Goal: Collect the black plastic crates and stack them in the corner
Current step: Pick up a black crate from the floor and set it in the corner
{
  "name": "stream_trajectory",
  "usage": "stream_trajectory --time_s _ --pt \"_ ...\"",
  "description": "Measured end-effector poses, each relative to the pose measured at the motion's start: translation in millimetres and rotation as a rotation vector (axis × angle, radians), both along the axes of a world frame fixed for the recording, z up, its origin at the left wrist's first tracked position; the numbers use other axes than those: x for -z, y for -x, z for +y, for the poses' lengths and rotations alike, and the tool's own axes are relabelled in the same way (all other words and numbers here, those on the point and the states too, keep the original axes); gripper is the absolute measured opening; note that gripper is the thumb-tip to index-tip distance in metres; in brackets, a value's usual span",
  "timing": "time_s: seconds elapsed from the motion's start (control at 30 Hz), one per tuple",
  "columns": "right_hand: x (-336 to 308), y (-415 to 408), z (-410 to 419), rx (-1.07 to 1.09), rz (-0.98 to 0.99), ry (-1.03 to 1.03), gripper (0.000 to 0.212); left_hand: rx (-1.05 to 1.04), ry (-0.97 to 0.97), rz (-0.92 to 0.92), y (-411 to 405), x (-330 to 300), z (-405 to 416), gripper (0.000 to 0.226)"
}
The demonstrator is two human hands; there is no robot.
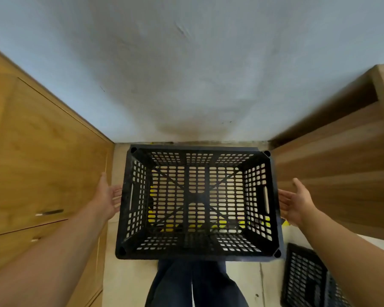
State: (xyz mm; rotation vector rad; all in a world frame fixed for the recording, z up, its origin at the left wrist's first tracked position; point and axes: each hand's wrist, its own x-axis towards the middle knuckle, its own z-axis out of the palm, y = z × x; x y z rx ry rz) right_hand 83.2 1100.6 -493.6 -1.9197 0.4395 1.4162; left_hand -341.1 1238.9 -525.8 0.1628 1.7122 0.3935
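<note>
A black perforated plastic crate (197, 247) stands upright against the grey wall, in the gap between two wooden units, its open top facing me. My left hand (108, 199) is beside its left wall near the handle slot, fingers straight, palm toward the crate. My right hand (296, 201) mirrors it at the right wall by the other handle slot, fingers also straight. Neither hand grips anything; whether the fingertips touch the crate is unclear. A second black crate (306, 278) lies on the floor at the lower right, partly cut off by the frame.
A wooden cabinet (42, 156) with drawer handles lines the left side. Stepped wooden shelving (341, 165) closes the right side. The grey wall (186, 74) is straight ahead. My legs in dark trousers (193, 284) stand just behind the crate on a pale floor with yellow markings.
</note>
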Motion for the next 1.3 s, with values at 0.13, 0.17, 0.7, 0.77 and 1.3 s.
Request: stream_trajectory --time_s 0.13,0.17,0.7,0.77,1.3 --pt "64 -6 23 -0.031 0.004 0.009 0.071 0.008 0.022 0.024 -8 59 11 0.086" --pt "80 -7 29 -0.035 -0.003 0.013 0.07 0.016 0.024 0.033 -11 74 13 0.084" --pt "258 -49 94 -0.001 0.013 -0.014 0.068 0.079 -0.001 0.077 -46 241 73 0.076" --pt "265 -52 102 -0.019 0.02 -0.037 0.069 0.087 -0.005 0.08 -47 249 78 0.073" --pt "287 -61 134 -0.032 -0.028 -0.067 0.067 0.128 -0.043 0.106 -63 262 103 0.063"
